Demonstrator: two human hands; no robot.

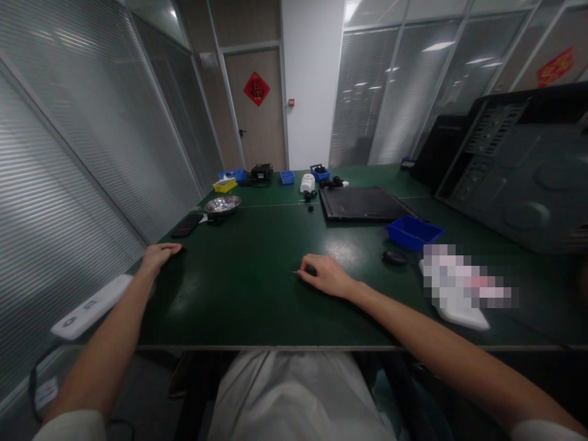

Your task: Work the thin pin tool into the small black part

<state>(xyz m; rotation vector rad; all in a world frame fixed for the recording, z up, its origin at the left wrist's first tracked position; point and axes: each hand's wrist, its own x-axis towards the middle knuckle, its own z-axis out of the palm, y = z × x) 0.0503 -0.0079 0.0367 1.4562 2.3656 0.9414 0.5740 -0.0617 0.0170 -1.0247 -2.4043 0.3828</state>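
Observation:
My left hand is low over the left side of the green table. Its fingers point right and press together at the tips. A small dark patch shows under these fingertips; whether it is an object or a shadow I cannot make out. In the middle of the table, my right hand is curled, thumb and fingers closed round a small tool with a thin, light tip that sticks out to the left. Most of this tool is hidden by the fingers. The two hands are well apart.
A black phone and a metal bowl lie beyond my left hand. To the right are a black mouse, a blue tray, a flat black panel and a large computer case. A white power strip lies at the left edge.

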